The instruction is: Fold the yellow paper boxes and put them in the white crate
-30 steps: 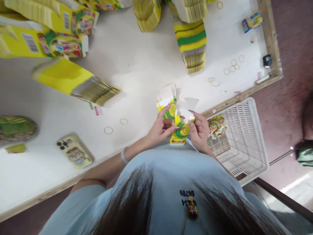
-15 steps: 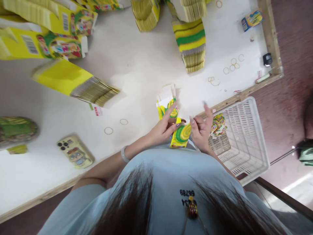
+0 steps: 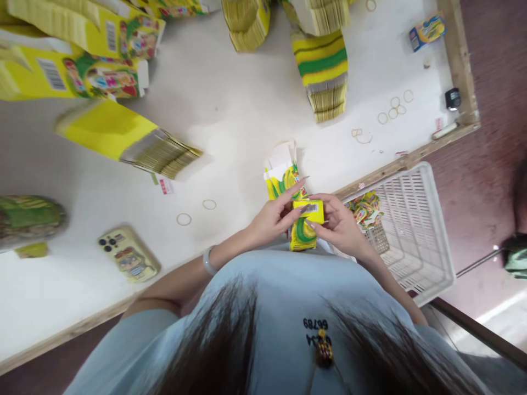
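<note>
A small yellow and green carton [image 3: 303, 236] is between my hands, close to my body at the table's front edge. Its barcoded end faces up. My left hand [image 3: 274, 219] grips the carton from the left, its thumb on the barcoded end and its index finger stretched over other cartons. My right hand [image 3: 340, 222] closes on the carton's right side, thumb and fingers around the end. Just beyond lie other yellow-green cartons [image 3: 282, 175] with white flaps raised, partly under my left fingers.
Stacks of flat yellow cartons [image 3: 325, 77] stand along the far side, more [image 3: 123, 137] at left. A phone [image 3: 128, 253] lies front left. Rubber bands [image 3: 184, 219] are scattered about. A white plastic basket [image 3: 438, 236] holding cartons [image 3: 366, 211] sits below the wooden table edge [image 3: 432, 145].
My right hand, raised with a finger extended before, has come down and left onto the carton. The carton's barcoded end now shows folded over on top. My left hand has barely shifted.
</note>
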The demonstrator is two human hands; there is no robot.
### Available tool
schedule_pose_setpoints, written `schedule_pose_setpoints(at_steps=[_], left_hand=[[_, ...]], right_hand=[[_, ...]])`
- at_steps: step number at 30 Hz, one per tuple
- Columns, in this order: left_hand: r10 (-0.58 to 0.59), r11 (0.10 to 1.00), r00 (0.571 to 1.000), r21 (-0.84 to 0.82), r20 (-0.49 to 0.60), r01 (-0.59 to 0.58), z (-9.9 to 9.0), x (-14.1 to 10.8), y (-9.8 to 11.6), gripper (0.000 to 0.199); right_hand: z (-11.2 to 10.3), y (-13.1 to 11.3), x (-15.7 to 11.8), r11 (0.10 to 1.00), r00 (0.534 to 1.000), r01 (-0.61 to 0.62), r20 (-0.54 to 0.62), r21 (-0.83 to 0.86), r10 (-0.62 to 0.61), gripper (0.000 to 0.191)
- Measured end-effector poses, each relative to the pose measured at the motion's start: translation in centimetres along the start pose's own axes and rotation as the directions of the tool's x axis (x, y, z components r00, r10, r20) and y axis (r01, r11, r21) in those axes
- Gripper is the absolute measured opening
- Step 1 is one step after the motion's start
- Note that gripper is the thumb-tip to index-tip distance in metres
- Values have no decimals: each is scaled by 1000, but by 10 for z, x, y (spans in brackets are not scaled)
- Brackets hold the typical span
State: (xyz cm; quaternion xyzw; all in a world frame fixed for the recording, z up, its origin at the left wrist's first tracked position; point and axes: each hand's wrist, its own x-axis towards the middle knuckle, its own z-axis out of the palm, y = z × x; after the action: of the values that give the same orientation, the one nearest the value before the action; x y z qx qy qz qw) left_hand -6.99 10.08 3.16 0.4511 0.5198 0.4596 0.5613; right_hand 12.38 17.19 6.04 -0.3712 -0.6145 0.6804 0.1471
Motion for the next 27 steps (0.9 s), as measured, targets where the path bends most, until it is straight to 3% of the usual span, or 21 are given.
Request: schedule_pose_setpoints(at_steps=[3,6,9,11,13,15,18,20,22,25,26,27], left_hand=[[11,1000,1000,15,6,-11,2,-2,0,62],[86,992,996,91,21,-88,-1,-1,0,60],[249,932,968,279,-22,-233,-17,12,-4,57],[348,850,930,459,-117,-260,-35,29,-11,56],[395,780,888,596,-235,-190,-55,52,-22,55],[378,761,872,640,-311,-102,-73,76,-35,59],[269,769,911,639,-312,-8,-88,102,-53,54],[204,770,936,638,-286,27,-94,111,-60,38],[197,762,942,647,-272,27,-98,114,-63,29],[282,736,927,675,-246,-45,-105,115,-60,34],[323,725,917,684,-233,-81,-107,114,-57,37],[362,716,905,688,-223,-117,-107,112,-52,39]], right_hand=[[-6,-5,3,1000,1000,3,-15,-6,-4,46],[-16,-7,4,999,998,-10,56,33,9,51],[-22,-2,5,993,993,-31,121,111,17,45],[-22,4,5,989,997,-43,65,141,34,37],[-21,8,6,987,999,-43,-22,154,47,34],[-22,10,5,987,995,-28,-87,156,42,35],[-43,7,-5,998,982,-22,-187,56,32,37],[-71,2,-20,986,952,-78,-304,-145,30,37],[-103,-1,-37,868,885,-236,-466,-436,6,42],[-134,-3,-50,482,780,-487,-611,-728,-135,66],[-135,-2,-48,404,780,-493,-597,-771,-189,71],[-131,-1,-43,381,797,-450,-555,-808,-237,74]])
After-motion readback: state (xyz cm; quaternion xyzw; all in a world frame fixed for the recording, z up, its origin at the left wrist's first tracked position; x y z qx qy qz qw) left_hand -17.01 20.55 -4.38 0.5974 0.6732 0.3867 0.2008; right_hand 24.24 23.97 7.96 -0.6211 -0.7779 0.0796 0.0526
